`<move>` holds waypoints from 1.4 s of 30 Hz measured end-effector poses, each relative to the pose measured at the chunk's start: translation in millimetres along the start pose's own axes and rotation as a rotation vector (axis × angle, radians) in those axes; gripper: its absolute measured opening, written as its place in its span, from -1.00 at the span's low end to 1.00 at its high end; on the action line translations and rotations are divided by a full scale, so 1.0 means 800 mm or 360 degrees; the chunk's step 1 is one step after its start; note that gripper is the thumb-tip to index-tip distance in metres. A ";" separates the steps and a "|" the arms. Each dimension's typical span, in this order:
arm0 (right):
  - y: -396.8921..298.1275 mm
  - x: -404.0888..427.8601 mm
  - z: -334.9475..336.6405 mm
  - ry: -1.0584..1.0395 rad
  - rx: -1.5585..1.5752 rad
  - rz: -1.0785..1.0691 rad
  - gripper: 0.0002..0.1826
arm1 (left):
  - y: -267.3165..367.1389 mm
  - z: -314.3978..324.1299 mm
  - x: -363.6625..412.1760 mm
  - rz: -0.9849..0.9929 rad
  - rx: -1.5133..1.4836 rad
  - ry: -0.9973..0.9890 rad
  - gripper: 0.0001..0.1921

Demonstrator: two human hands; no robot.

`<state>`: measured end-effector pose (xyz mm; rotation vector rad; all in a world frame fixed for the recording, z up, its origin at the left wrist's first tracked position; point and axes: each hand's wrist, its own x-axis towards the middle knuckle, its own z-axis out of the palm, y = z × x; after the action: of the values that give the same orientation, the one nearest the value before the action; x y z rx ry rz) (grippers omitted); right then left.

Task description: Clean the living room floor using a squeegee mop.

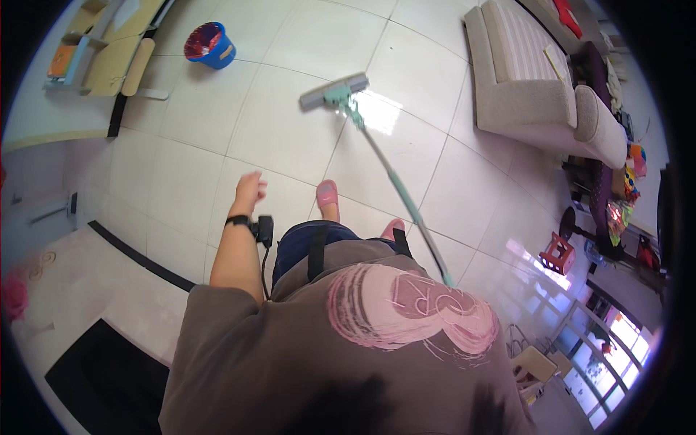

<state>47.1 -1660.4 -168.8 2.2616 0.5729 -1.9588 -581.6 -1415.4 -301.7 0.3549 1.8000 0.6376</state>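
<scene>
My left hand [252, 187] hangs over the tiles to the left of my feet, its fingers loosely bent and apart with nothing in them. A dark strap with a small black device [264, 231] circles that wrist. Ahead of me a sponge mop rests on the floor, its grey head [356, 82] turned at a slant and its fittings pale green. From there the mop's pole [405, 194] slopes back past my right foot and disappears behind my shirt [304, 337]. My right hand is out of view, so its hold on the pole cannot be seen.
Glossy white tiles [293, 130] spread around my pink slippers [327, 194]. A blue bin [222, 53] with a red liner stands front left, beside a wooden desk [111, 65]. At right are a beige sofa [522, 100] and a red plastic stool [558, 254]; a folding chair [535, 363] stands behind.
</scene>
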 end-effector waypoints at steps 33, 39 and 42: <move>-0.634 0.202 0.275 -0.0026 -0.0400 -0.1307 -0.60 | -0.376 -0.239 -0.249 -0.0761 -0.1529 0.0880 -0.74; -0.406 0.194 0.077 -0.0075 -0.0180 -0.0969 -0.61 | -0.320 -0.178 -0.144 -0.0608 -0.0820 0.0462 -0.72; -0.298 0.146 -0.027 -0.0006 -0.0231 -0.0866 -0.62 | -0.177 -0.106 -0.087 -0.0310 -0.0179 0.0399 -0.75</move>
<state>-1.8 -1408.3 -237.6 2.1672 1.4025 -2.0369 -629.0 -1587.8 -311.9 0.0220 1.9969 0.6644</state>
